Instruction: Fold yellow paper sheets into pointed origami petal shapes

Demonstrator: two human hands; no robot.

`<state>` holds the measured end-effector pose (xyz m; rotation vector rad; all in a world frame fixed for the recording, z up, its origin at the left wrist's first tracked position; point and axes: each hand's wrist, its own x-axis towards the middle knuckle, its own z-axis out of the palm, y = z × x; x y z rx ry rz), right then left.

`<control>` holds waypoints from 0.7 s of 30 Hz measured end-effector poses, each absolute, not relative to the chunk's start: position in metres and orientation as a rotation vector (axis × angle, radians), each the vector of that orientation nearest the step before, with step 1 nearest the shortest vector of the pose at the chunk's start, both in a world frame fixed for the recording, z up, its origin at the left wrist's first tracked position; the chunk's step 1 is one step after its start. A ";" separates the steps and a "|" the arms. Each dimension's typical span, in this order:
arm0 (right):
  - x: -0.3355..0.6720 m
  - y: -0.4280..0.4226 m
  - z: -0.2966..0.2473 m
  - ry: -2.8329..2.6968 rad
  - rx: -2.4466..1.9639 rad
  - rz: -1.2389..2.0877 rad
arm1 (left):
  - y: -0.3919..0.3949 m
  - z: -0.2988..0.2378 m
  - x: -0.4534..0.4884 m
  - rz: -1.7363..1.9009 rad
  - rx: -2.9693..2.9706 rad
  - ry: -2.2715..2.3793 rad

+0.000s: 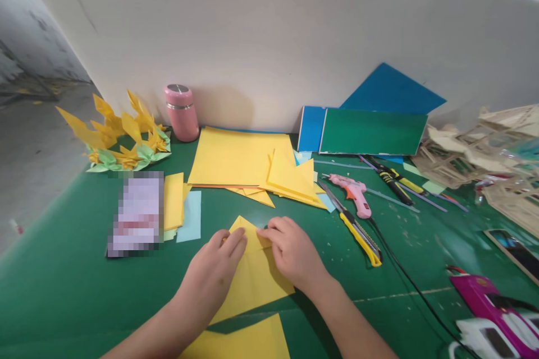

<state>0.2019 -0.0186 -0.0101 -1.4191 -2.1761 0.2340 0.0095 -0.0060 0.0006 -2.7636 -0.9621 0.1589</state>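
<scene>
A sheet of yellow paper (pixel 257 277) lies on the green table, its far end folded to a point. At the left side of that point, my left hand (pixel 215 269) presses on the folded paper with bent fingers. From the right, the thumb and curled fingers of my right hand (pixel 295 251) grip the other folded edge. Part of the fold is hidden under my fingertips. Nearer to me, a second yellow sheet (pixel 252 342) is partly cut off by the bottom of the view.
Behind my hands lie stacked yellow paper (pixel 236 157) and folded pieces (pixel 292 174). A utility knife (pixel 357 235), pink glue gun (pixel 353 193) and pliers (pixel 396 182) lie to the right. A pink flask (pixel 183 115) and yellow paper flowers (pixel 126 129) stand back left.
</scene>
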 end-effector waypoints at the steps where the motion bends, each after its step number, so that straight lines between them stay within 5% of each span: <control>1: 0.207 -0.021 -0.010 -2.148 -1.404 0.211 | -0.006 0.001 0.010 0.165 -2.769 -0.978; 5: 0.216 -0.023 -0.006 -2.003 -1.366 0.113 | -0.006 0.001 0.009 0.080 -2.790 -1.019; 13: 0.201 -0.019 -0.006 -2.093 -1.351 0.492 | -0.006 -0.008 0.005 -0.374 -2.731 -1.101; 21: 0.205 -0.012 -0.014 -1.882 -1.329 0.436 | 0.000 0.001 0.006 -0.360 -2.885 -1.095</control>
